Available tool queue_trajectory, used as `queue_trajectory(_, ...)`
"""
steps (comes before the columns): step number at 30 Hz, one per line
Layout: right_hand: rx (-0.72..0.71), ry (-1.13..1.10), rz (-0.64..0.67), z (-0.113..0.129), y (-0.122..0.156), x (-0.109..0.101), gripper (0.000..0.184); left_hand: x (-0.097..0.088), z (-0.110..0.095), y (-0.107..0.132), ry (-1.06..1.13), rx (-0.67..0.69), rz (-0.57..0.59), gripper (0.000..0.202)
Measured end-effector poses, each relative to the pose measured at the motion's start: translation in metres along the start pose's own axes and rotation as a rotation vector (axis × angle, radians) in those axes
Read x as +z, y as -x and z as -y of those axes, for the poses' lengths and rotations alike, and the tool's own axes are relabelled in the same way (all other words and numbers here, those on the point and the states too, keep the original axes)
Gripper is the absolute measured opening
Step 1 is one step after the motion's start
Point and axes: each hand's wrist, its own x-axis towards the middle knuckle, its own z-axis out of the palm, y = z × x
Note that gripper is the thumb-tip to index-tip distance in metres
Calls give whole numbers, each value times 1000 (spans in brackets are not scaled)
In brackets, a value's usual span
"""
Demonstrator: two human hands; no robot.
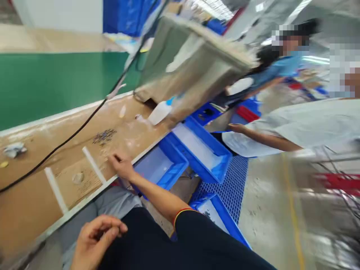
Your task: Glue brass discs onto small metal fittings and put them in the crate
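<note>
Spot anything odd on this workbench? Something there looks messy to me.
Yes: a small heap of loose metal parts lies scattered on the brown bench top, close to one of the hands, rather than in the blue bins beside it. A white plastic bottle also seems to lie on its side.

Bright, even light (glare off the ceiling tubes (215,6)), edges blurred, warped.
</note>
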Motion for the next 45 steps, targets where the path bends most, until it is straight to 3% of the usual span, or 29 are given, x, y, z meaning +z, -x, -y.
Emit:
queue_trajectory(3, 54, 11, 44, -13, -5, -9, 51, -30, 0, 5, 50, 46, -243, 41)
queue_trajectory(6, 65, 83, 0, -17, -21, -27, 46, -54, 3, 2, 102, 126, -463, 27)
queue_trajectory(8, 46, 133, -27, -16, -40, -38, 38, -66, 6, -5, 138, 193, -551, 17)
queue_trajectory(10, -47, 192, 66, -15, -61, -41, 26, -74, 8, -14, 167, 232, -599, 11)
queue_trajectory(14, -318, 428, 396, -7, -88, -27, 22, -83, 14, -30, 190, 252, -616, 10)
queue_trajectory(19, -332, 783, 560, 11, -99, -9, 22, -81, 16, -33, 151, 270, -649, 11)
queue_trajectory(25, -342, 868, 667, 23, -103, -10, 23, -77, 21, -36, 194, 313, -662, 17)
queue_trajectory(34, -455, 674, 597, 5, -78, -23, 25, -69, 30, -32, 227, 268, -644, 43)
queue_trajectory(38, -402, 457, 521, 9, -52, -26, 23, -64, 30, -31, 231, 267, -649, 54)
queue_trajectory(45, -321, 374, 311, -3, -12, -24, 18, -60, 38, -31, 167, 305, -675, 46)
